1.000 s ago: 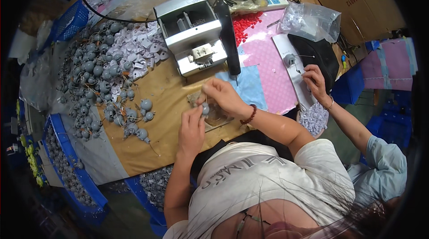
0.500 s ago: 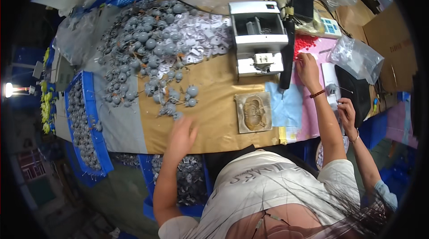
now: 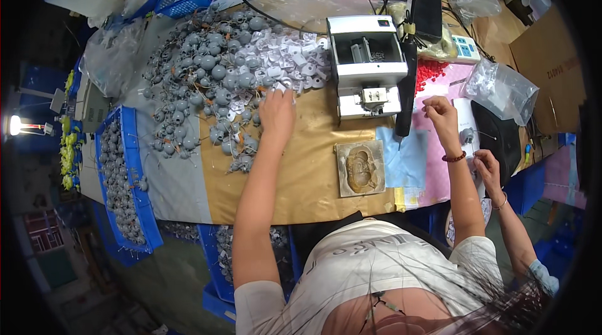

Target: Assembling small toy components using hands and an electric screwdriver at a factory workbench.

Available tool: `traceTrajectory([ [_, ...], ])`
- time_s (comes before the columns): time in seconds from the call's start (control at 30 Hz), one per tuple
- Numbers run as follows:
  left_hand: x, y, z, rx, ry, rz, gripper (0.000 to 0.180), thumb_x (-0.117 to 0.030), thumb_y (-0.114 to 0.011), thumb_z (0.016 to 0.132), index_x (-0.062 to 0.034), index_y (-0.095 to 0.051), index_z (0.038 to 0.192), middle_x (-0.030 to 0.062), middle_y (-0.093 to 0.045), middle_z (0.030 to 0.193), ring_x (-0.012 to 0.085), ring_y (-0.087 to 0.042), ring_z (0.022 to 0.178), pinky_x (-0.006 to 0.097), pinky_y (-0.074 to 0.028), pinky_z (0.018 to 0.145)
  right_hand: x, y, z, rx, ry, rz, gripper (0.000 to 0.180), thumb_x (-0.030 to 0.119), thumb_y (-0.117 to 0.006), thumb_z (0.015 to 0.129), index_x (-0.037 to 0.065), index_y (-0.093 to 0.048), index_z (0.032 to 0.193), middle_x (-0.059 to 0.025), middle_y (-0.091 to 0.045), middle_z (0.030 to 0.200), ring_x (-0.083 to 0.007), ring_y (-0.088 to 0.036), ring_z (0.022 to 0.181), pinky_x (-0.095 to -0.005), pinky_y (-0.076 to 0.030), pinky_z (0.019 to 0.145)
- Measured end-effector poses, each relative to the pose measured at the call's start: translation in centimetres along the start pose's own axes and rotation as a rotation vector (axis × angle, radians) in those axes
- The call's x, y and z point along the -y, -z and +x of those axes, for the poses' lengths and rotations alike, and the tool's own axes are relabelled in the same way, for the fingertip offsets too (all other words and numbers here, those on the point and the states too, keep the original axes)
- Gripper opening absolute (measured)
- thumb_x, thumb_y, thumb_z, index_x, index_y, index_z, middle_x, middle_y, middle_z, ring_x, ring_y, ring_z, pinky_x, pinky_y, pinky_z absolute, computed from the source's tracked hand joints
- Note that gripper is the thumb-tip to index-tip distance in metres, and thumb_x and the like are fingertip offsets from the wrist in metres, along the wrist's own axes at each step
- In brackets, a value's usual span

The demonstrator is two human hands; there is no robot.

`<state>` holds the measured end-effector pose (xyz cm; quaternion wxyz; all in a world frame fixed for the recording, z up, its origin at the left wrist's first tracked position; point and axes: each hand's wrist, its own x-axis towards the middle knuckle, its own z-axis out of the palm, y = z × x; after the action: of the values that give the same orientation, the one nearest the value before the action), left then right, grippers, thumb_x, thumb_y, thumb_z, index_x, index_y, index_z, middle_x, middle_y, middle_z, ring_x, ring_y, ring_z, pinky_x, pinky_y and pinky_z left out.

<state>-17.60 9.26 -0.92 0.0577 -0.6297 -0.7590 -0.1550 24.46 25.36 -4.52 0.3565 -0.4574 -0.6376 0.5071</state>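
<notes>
My left hand (image 3: 278, 114) reaches to the near edge of a heap of small white plastic pieces (image 3: 307, 62). Its fingers are drawn together, with a white piece at the tips. Just left of it spreads a large pile of grey balls with thin wires (image 3: 210, 62). My right hand (image 3: 443, 120) hovers over the pink sheet, below a scatter of small red parts (image 3: 431, 72). Its fingers are curled with thumb and forefinger together; anything between them is too small to make out. Between my hands stands a white and black bench machine (image 3: 370, 68).
A square metal mould block (image 3: 360, 169) lies before the machine, beside a blue cloth (image 3: 401, 166). Another person's hand (image 3: 488, 169) works at the right, near a grey ball (image 3: 467, 136). A blue crate of grey balls (image 3: 128, 178) stands left; a clear bag (image 3: 501, 90) lies right.
My left hand has gone from the near edge of the grey balls, away from me and rightward, to the white pieces. My right hand has drawn back from the red parts.
</notes>
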Motion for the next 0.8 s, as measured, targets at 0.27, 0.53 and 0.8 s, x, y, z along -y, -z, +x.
traceTrajectory([
  [0.27, -9.5, 7.0, -9.0, 0.372, -0.049, -0.547, 0.029, -0.011, -0.076, 0.077, -0.0061, -0.064, 0.102, 0.0123, -0.060, 0.099, 0.0331, -0.056, 0.100, 0.044, -0.047, 0.086, 6.0, -3.6, -5.6, 0.138, -0.083, 0.168, 0.014, -0.004, -0.065, 0.091, -0.002, -0.065, 0.105, -0.0031, -0.065, 0.099, -0.0092, -0.063, 0.082, -0.0218, -0.050, 0.068],
  [0.53, -15.0, 3.6, -10.0, 0.296, -0.064, -0.553, 0.046, -0.010, -0.077, 0.076, -0.0117, -0.065, 0.121, 0.0081, -0.058, 0.108, 0.0290, -0.054, 0.106, 0.042, -0.045, 0.092, 9.0, -8.2, -8.1, 0.412, 0.305, -0.178, 0.012, 0.000, -0.077, 0.083, 0.000, -0.066, 0.087, -0.0070, -0.067, 0.093, -0.0149, -0.062, 0.074, -0.0280, -0.050, 0.064],
  [0.8, -12.0, 4.1, -11.7, 0.019, 0.065, -0.557, 0.049, -0.007, -0.075, 0.079, -0.0073, -0.061, 0.126, 0.0139, -0.056, 0.124, 0.0355, -0.052, 0.113, 0.046, -0.043, 0.098, 6.6, -12.2, -10.4, 0.420, 0.852, -0.475, 0.021, 0.009, -0.080, 0.074, 0.007, -0.068, 0.091, -0.0069, -0.066, 0.093, -0.0261, -0.062, 0.079, -0.0379, -0.049, 0.068],
])
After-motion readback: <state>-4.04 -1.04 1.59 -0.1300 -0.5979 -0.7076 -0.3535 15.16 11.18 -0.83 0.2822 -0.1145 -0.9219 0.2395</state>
